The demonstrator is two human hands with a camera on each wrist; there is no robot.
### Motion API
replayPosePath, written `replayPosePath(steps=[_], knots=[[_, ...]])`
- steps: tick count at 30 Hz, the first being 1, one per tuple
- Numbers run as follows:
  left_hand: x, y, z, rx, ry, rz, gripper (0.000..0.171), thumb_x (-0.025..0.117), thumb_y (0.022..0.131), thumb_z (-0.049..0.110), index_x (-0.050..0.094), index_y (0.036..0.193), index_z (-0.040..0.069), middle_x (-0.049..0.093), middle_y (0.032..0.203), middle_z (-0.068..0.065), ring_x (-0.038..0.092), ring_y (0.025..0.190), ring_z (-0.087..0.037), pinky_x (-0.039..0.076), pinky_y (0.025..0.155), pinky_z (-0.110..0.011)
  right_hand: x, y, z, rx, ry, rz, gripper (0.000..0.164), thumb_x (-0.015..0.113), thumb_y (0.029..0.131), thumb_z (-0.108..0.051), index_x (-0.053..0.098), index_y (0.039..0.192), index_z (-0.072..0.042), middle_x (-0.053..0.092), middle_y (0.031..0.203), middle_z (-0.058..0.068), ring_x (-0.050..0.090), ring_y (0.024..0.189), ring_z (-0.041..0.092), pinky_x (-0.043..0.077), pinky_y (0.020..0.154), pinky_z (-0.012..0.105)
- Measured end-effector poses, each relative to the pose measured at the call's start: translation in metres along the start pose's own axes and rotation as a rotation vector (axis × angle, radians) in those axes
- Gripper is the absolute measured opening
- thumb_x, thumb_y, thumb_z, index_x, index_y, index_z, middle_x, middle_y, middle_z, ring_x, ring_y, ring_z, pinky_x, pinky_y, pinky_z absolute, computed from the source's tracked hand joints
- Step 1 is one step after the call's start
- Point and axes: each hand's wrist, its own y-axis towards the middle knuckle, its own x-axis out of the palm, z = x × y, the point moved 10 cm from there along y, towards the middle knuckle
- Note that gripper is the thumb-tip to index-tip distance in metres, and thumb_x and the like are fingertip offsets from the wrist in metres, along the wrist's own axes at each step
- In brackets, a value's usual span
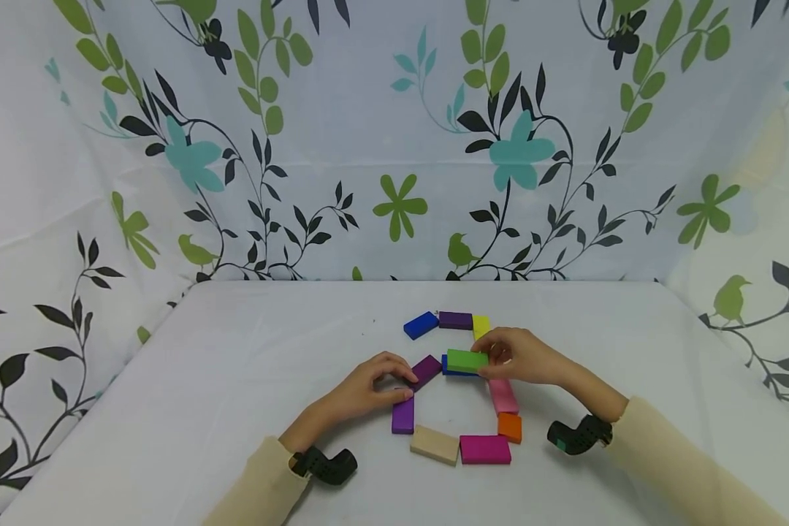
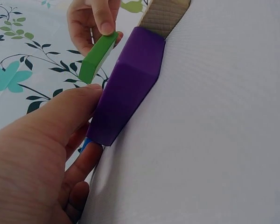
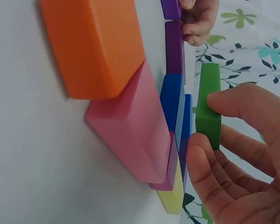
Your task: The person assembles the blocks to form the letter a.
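My right hand point(image 1: 526, 356) pinches a bright green block point(image 1: 467, 360) between thumb and fingertips. In the head view this block overlaps a blue block point(image 1: 446, 365); the right wrist view shows it raised off the table. My left hand point(image 1: 368, 389) rests at the corner where a violet block point(image 1: 403, 416) and a dark purple block point(image 1: 425, 372) meet. Its thumb touches the end of the violet block point(image 2: 126, 84), its fingers loosely bent by the dark purple one. Beside the right hand lie a pink block point(image 1: 503, 397) and a yellow block point(image 1: 481, 326), partly hidden.
The loop of blocks continues with an orange block point(image 1: 509, 427), a magenta block point(image 1: 485, 450) and a beige wooden block point(image 1: 435, 445). Farther back lie another blue block point(image 1: 421, 325) and a dark violet block point(image 1: 456, 321). A white cloth point(image 1: 269, 336) covers the table; patterned fabric point(image 1: 342, 146) hangs behind.
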Motion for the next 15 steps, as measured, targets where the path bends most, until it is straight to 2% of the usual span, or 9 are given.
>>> replayPosePath(steps=[9,15], knots=[[0.000,-0.001,-0.002,-0.022,-0.018,-0.002,0.021,0.069,0.091,0.016,0.070,0.111,0.010,0.058,0.119,-0.002,0.053,0.114,-0.017,0.042,0.101,-0.033,-0.003,-0.014,0.004,-0.015,0.028,0.024,0.033,0.076,0.083,-0.013,0.066,0.110,0.003,0.063,0.094,0.005,0.057,0.080,0.013,0.053,0.072,0.023],[0.000,0.000,0.000,0.004,-0.018,0.002,0.020,0.069,0.091,0.015,0.069,0.111,0.009,0.059,0.119,-0.005,0.054,0.114,-0.020,0.043,0.101,-0.034,-0.006,-0.026,0.013,0.017,0.026,0.042,0.033,0.076,0.084,-0.014,0.067,0.111,0.002,0.064,0.098,0.006,0.057,0.081,0.013,0.053,0.072,0.022]])
